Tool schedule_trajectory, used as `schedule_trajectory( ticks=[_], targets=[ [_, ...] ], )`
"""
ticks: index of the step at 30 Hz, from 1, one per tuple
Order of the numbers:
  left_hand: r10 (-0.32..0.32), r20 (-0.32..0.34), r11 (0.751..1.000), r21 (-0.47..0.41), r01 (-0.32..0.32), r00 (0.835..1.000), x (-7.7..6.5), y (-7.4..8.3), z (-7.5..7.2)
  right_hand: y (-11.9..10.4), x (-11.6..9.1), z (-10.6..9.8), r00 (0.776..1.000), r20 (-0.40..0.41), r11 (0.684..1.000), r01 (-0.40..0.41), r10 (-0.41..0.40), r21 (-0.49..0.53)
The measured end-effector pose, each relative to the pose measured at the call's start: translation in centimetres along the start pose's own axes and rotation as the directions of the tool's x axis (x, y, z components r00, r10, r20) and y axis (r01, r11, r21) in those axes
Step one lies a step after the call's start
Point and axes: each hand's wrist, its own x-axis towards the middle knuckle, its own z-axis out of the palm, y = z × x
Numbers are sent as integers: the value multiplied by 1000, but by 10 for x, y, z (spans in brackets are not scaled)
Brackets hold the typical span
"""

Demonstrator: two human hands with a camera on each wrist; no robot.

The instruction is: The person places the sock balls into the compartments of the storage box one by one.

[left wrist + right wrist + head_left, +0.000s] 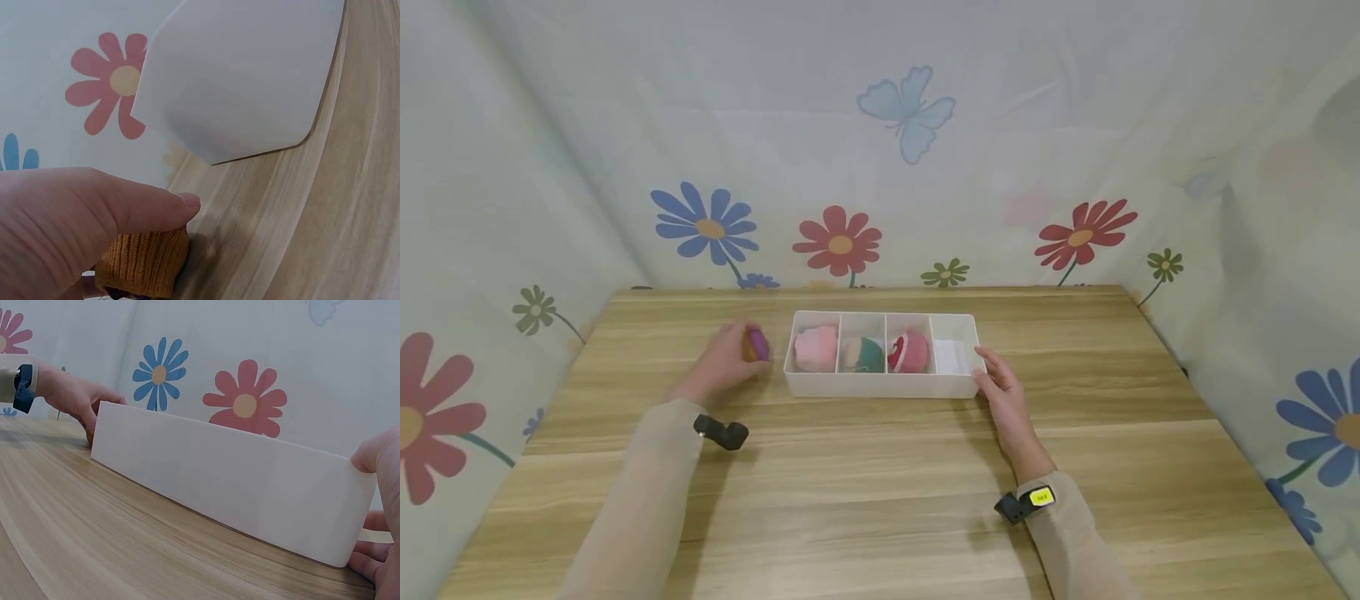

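My left hand (pixel 718 364) grips a rolled-up sock (pixel 147 262) just left of a white divided box (pixel 880 387). The sock is mustard ribbed knit, with purple showing in the head view. In the left wrist view the thumb lies along its top; the other fingers are mostly hidden. At the box's right end my right hand (pixel 1009 404) holds the near corner, thumb at the rim and fingers against the end wall. From left, the compartments hold a pale pink rolled sock (pixel 816 348), a beige-and-green one (pixel 865 355) and a pink-and-red one (pixel 910 351). The rightmost compartment shows only its white floor (pixel 953 357).
The box stands on a wood-grain table (pixel 865 492), toward its far side. A pale cloth with printed flowers (pixel 839 243) hangs behind the table and at both sides. Each wrist carries a dark strapped device (pixel 722 432).
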Motion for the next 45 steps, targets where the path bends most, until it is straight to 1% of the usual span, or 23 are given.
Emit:
schedule_trajectory(
  ticks=[3, 8, 19, 26, 30, 32, 37, 45],
  targets=[
    [2, -5, 1000, 13, -1, 1000, 0, 0, 3, 1, 0, 0, 1000, -3, 1000, 1, -1, -1],
    [-5, -27, 1000, 25, 6, 1000, -2, 3, 6, 3, -1, 0, 1000, -11, 1000, -20, 20, -15],
    [-21, -63, 1000, 12, 21, 998, -5, 9, 6, 4, -4, 0, 1000, -13, 1000, -29, 28, -6],
    [6, -126, 1000, -29, -10, 992, -6, 14, 1, 3, -2, 0, 999, -11, 999, -32, 32, -10],
    [12, -165, 998, -58, -22, 986, -8, 22, -3, 3, -1, 1, 1000, -14, 999, -26, 25, -23],
    [26, -184, 997, -70, -40, 983, -7, 26, -5, 3, -1, 1, 1000, -15, 1000, -20, 20, -23],
    [70, -206, 994, -72, -86, 976, -5, 36, -8, 4, -1, 0, 1000, -19, 1000, -7, 6, -20],
    [104, -208, 993, -38, -114, 973, -4, 48, -11, 5, 0, -2, 1000, -16, 1000, -4, 3, -17]
  ],
)
